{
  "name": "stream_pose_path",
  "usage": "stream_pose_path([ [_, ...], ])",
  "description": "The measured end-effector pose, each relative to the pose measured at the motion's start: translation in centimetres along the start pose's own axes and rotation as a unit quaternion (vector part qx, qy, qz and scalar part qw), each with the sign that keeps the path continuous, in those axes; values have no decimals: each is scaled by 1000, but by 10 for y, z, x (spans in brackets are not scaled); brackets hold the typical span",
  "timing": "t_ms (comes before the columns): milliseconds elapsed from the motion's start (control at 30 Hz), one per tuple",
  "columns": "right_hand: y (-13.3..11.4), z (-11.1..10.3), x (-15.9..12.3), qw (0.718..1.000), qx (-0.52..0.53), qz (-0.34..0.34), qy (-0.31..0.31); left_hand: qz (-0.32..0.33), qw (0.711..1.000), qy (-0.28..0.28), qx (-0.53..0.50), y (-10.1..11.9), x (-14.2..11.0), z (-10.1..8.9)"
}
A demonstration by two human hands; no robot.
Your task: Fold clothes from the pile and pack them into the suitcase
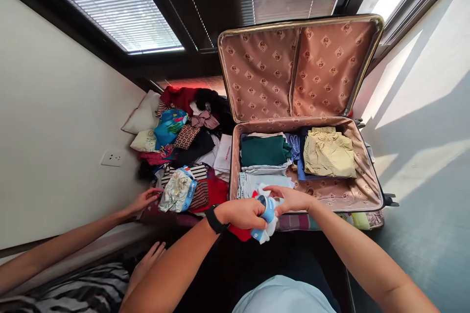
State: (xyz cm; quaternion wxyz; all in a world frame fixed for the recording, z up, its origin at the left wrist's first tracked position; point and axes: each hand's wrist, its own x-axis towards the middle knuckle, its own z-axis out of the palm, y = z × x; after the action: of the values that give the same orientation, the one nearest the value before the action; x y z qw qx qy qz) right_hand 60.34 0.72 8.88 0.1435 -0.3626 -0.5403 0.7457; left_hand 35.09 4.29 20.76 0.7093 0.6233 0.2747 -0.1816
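One open suitcase (362,190). Two folded stacks in it: my green stack (265,150), my khaki stack (329,155). One white-and-blue garment (267,215) in my two hands. One loose clothes pile (187,156). Two pillows (144,115). One wall socket (112,158).

a home bedroom: pillows (144,116), heaped clothes (183,156), an open suitcase (363,190), window blinds (121,10).

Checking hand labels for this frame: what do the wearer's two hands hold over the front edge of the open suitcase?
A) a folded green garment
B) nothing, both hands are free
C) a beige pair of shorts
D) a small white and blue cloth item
D: the left hand and right hand both grip a small white and blue cloth item at the near edge of the suitcase; the green garment lies packed inside.
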Motion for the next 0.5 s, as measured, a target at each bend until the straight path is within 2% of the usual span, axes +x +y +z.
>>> stream_pose_path([
  [33, 4, -6, -6, 999, 6, 22, -38, 20, 1000, -9, 9, 1, 2, 5],
  [100, 11, -19, -22, 997, 8, 46, -61, 63, 998, -12, -6, -1, 8, 17],
  [200, 24, -38, -42, 999, 20, 50, -4, 126, 990, -7, -67, -5, 15, 33],
  [267, 34, -46, -41, 996, 62, 60, 5, 158, 981, 9, -109, -7, 14, 37],
  [400, 48, -48, -14, 980, 139, 130, -66, 162, 972, 67, -156, -16, -11, 24],
  [500, 49, -52, 2, 972, 180, 146, -35, 106, 976, 109, -158, -32, -36, 3],
])
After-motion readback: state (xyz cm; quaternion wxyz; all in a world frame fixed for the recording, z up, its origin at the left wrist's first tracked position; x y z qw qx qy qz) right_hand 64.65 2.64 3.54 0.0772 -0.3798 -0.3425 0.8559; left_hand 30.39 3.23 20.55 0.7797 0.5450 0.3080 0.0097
